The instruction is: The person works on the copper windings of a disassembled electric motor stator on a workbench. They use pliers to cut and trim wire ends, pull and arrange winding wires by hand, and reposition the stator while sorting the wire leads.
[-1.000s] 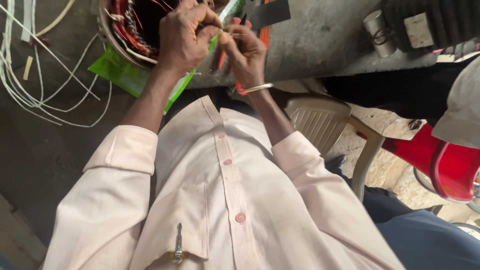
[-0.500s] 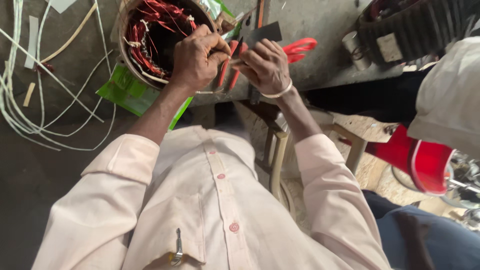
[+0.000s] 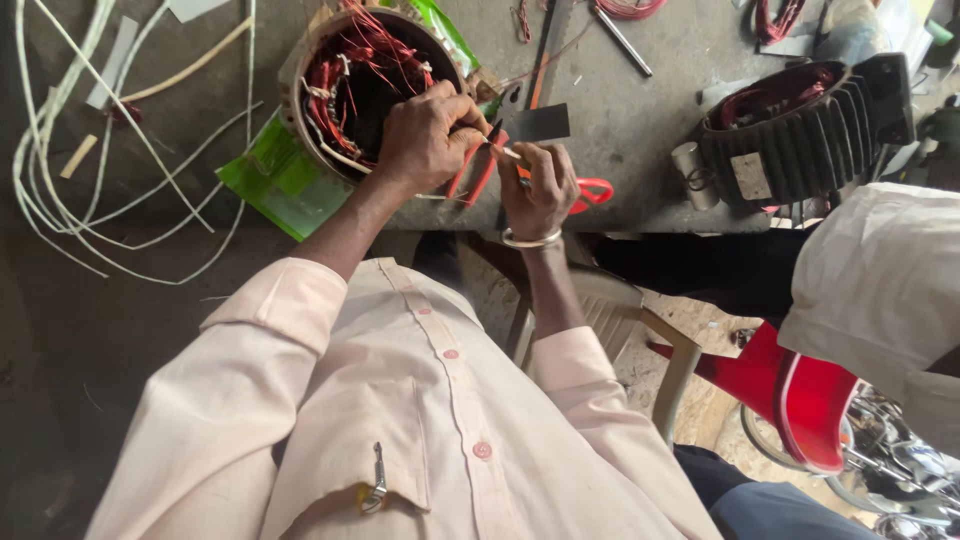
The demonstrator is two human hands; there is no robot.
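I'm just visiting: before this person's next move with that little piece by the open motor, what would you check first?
1. Left hand propped on the motor shell: ok.
2. Right hand pinching the thin white piece: ok.
3. Both hands meeting on that piece: ok.
4. Red-handled tool within reach on the table: ok.
5. Copper wires inside the shell undamaged: cannot tell.
6. Loose white tubes away from the hands: ok.

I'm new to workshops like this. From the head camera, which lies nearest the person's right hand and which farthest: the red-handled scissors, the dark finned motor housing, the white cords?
From the right hand:
1. Red-handled scissors, touching it, just to its right.
2. Dark finned motor housing, farther right on the bench.
3. White cords, far left, past the left hand.
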